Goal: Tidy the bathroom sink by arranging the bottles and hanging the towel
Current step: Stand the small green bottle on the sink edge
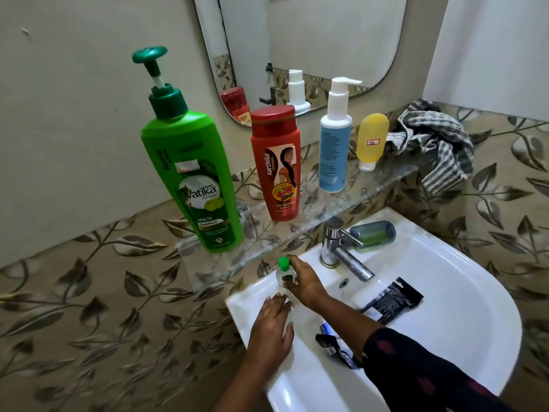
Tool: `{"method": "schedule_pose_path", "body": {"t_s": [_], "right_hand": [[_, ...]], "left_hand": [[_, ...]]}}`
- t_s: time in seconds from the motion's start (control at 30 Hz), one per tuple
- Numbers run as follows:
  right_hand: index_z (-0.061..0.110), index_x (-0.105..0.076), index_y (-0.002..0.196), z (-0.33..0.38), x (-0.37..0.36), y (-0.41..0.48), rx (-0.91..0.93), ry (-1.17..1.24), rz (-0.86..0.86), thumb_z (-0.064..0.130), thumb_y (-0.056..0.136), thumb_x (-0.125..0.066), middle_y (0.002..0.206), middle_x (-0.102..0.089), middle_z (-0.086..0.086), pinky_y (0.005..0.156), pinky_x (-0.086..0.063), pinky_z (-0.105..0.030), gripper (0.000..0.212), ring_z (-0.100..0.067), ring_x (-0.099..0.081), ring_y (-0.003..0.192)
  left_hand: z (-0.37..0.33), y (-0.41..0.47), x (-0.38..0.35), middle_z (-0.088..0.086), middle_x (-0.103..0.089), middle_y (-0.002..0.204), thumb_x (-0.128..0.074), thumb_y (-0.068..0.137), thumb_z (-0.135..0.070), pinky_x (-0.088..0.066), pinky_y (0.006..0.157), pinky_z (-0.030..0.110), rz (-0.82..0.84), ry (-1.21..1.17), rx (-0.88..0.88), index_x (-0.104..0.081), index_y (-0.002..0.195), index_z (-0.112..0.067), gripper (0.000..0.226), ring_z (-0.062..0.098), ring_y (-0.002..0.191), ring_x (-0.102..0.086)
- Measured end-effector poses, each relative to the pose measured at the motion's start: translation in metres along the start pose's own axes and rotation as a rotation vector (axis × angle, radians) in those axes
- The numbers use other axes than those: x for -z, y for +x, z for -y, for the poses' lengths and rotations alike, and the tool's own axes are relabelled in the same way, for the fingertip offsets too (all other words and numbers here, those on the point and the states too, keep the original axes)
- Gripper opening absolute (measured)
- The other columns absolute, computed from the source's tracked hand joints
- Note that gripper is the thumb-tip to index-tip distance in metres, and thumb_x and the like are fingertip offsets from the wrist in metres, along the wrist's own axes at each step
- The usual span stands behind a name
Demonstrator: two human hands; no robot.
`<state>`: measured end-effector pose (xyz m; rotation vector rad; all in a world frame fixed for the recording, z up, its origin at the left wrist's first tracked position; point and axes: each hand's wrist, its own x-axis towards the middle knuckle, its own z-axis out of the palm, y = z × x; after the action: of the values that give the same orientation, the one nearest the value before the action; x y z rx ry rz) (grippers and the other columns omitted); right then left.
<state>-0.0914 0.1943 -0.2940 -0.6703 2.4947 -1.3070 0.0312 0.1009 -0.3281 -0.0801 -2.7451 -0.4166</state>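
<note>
Small bottle point(284, 273): upright on sink point(445, 292) rim, at faucet's point(341, 251) 9 o'clock.
Right hand point(303, 281): fingers wrapped around it.
Left hand point(271, 325): flat, released, at bottle's 6 o'clock.
Towel point(433, 144): crumpled at 2 o'clock, unhung.

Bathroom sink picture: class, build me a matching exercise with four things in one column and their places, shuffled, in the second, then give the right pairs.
Things:
1. Tall green plastic pump bottle
2. Small clear bottle with green cap
3. Grey striped cloth towel
4. Black foil sachet

Places:
A. Inside the white sink basin
B. Crumpled at the shelf's right end
C. Left end of the clear glass shelf
D. On the sink rim, held by the right hand

Pairs: 1-C, 2-D, 3-B, 4-A
</note>
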Motion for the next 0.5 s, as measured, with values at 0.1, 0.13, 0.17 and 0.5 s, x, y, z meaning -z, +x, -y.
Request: {"method": "schedule_pose_path", "body": {"t_s": [0.1,0.13,0.17,0.5], "right_hand": [[0.012,-0.041,0.134,0.002,0.004,-0.003,-0.013,-0.011,-0.007,0.001,0.077,-0.065,0.133,-0.051,-0.013,0.102,-0.040,-0.035,0.063,-0.029,-0.046,0.123],[0.013,-0.038,0.136,0.002,0.005,-0.005,-0.025,-0.026,-0.017,0.000,0.077,-0.063,0.136,-0.048,-0.012,0.104,-0.039,-0.034,0.066,-0.029,-0.044,0.125],[0.013,-0.034,0.139,0.004,0.007,-0.006,-0.044,-0.050,-0.028,-0.002,0.077,-0.061,0.139,-0.044,-0.012,0.106,-0.037,-0.033,0.068,-0.028,-0.042,0.127],[0.016,-0.057,0.116,0.049,0.058,-0.071,0.086,0.058,-0.309,-0.002,0.081,-0.047,0.107,-0.063,-0.002,0.078,-0.054,-0.027,0.041,-0.012,-0.060,0.086]], "left_hand": [[-0.001,-0.003,-0.002,0.014,-0.070,0.112,-0.085,0.059,-0.006,-0.048,0.092,0.045,-0.008,-0.003,-0.014,-0.071,0.106,-0.003,0.049,0.027,0.105,-0.066],[-0.002,-0.003,-0.003,0.013,-0.070,0.112,-0.085,0.060,-0.005,-0.043,0.099,0.039,-0.017,-0.008,-0.019,-0.071,0.106,-0.003,0.049,0.027,0.105,-0.066],[-0.004,-0.004,-0.004,0.013,-0.070,0.112,-0.084,0.060,-0.005,-0.038,0.104,0.036,-0.023,-0.014,-0.032,-0.071,0.106,-0.003,0.049,0.027,0.105,-0.066],[-0.041,0.015,-0.021,0.018,-0.064,0.121,-0.072,0.068,-0.001,-0.052,0.089,0.037,0.005,-0.177,-0.187,-0.064,0.114,0.001,0.047,0.029,0.114,-0.056]]}}
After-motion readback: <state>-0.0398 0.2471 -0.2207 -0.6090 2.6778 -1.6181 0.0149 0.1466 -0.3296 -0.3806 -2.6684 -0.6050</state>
